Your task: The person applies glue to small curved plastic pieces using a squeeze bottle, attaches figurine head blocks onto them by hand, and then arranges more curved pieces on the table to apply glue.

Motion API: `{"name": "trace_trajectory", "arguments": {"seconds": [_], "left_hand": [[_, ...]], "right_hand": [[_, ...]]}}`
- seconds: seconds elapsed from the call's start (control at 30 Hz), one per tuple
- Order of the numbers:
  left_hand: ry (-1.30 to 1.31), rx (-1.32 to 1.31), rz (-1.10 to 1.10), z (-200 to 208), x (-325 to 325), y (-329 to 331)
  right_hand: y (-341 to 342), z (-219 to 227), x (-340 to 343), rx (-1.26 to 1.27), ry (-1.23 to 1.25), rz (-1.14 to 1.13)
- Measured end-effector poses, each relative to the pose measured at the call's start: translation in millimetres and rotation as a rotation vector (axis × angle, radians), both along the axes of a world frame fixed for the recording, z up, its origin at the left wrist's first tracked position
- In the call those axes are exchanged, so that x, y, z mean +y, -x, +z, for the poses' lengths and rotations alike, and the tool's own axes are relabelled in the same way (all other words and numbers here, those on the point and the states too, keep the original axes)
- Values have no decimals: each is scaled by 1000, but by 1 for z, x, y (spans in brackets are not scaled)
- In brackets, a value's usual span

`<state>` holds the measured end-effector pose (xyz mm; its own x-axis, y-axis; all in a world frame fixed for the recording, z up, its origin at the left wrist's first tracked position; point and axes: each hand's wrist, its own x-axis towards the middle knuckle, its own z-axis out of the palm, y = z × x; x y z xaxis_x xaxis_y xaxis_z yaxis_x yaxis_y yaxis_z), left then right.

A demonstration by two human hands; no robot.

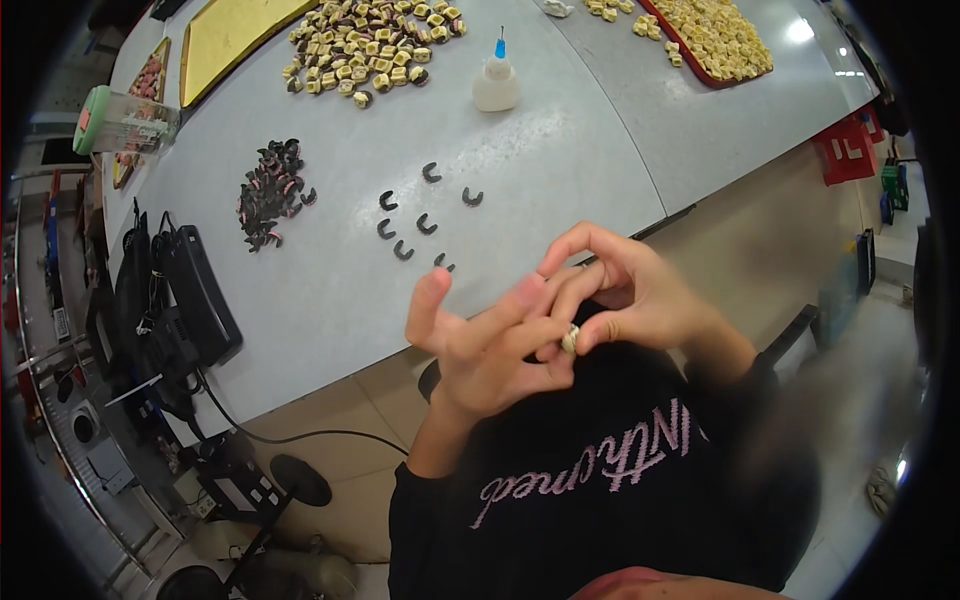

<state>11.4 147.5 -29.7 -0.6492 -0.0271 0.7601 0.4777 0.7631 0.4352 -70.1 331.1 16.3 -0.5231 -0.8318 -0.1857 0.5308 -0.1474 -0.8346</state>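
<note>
head view | black shirt (640,520) nearest | left hand (480,360), outer fingers spread, and right hand (640,300) both seem to pinch small pale piece (570,339) | piece before shirt, off table (560,150) edge | risk: loosened pinch could drop it floorward

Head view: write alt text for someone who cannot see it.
A person's left hand and right hand hold a small pale piece before a black shirt. Beyond, a grey table bears black U-shaped pieces, a dark heap, a cream-and-dark heap and a blue-tipped bottle.
</note>
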Motion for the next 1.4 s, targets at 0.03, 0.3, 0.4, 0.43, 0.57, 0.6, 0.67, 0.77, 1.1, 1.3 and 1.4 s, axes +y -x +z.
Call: {"name": "trace_trajectory", "arguments": {"seconds": [0.03,0.3,0.4,0.43,0.57,0.6,0.67,0.77,1.1,1.3,1.4], "left_hand": [[-9,-61,3,-1,-2,0],[-108,-366,333,12,-31,-10],[-63,-429,307,8,-33,-8],[-84,-422,288,8,-31,-7],[-131,-444,334,8,-31,-7],[-109,-429,334,6,-31,-8],[-90,-409,319,4,-29,-6],[-107,-423,340,5,-28,-5],[-222,-337,276,8,-26,-7],[-415,-247,8,10,-11,6],[-511,-240,-103,9,-8,7]], "right_hand": [[1,-1,-1,4,-15,-34],[40,-18,3,1405,-665,-564],[50,-32,3,1400,-693,-555],[51,-31,0,1410,-642,-554],[80,-23,25,1539,-703,-731],[95,-23,37,1545,-712,-737],[124,-23,64,1642,-1098,-887],[147,-30,80,1523,-1235,-919],[118,-28,57,1289,-862,-896],[19,-19,1,1070,-151,-422],[7,-18,-16,1003,-96,-414]]}}
